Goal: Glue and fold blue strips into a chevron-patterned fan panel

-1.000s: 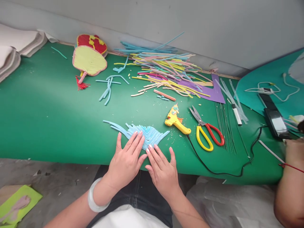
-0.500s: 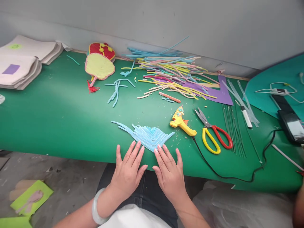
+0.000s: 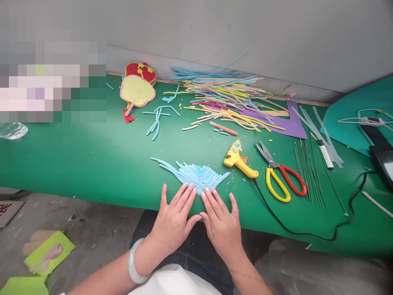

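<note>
Now that the left hand (image 3: pixel 172 221) sits back at the near edge of the pale-blue, V-patterned mat of thin strips (image 3: pixel 201 174), beside the right hand (image 3: pixel 223 227), all fingers flat, gripping nothing, more mat shows on the green tabletop (image 3: pixel 92 168)

A thick, smooth, milky-white bangle (image 3: pixel 132 264) rings the wrist above the left hand (image 3: pixel 173 221). The forearms (image 3: pixel 102 273) are bare; a white top (image 3: pixel 175 283) meets dark jeans (image 3: pixel 179 256) with a paler seam line.

no readable text, just cut-off red marks (image 3: pixel 5 208) on a pale panel (image 3: pixel 12 214)
</note>
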### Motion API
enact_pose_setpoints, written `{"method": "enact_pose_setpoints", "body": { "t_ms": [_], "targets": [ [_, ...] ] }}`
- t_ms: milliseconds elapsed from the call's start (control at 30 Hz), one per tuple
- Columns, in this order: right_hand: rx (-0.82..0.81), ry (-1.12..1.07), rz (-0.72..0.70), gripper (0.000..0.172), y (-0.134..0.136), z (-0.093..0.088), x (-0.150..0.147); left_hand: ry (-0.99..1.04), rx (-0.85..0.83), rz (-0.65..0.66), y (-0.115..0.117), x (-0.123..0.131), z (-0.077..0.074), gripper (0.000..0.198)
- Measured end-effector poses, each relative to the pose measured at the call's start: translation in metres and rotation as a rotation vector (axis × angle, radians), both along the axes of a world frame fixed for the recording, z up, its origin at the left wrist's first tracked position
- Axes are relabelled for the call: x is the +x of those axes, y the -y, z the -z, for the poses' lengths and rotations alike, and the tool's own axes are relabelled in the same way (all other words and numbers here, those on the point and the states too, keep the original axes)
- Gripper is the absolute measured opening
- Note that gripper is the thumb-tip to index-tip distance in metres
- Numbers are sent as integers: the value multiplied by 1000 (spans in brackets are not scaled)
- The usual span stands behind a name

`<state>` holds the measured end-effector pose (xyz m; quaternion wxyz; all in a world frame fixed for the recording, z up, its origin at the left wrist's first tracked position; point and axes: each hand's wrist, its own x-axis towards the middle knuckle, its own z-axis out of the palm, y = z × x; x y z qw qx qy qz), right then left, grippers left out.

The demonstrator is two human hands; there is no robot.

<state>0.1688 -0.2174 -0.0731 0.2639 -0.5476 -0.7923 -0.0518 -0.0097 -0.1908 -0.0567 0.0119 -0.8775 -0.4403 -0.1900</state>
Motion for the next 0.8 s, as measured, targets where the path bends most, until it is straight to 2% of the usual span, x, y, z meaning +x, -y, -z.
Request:
{"method": "enact_pose_setpoints", "body": {
  "t_ms": [233, 600, 800],
  "targets": [
    [14, -1, 0, 45, -1, -1, -1, 37, 6, -118, -11, -15, 0, 53],
    [18, 14, 4, 40, -1, -1, -2, 2, 2, -121, -14, -18, 2, 54],
    [26, 16, 5, 39, -1, 0, -1, -50, 24, -174, -16, -18, 1, 67]
  ]
}}
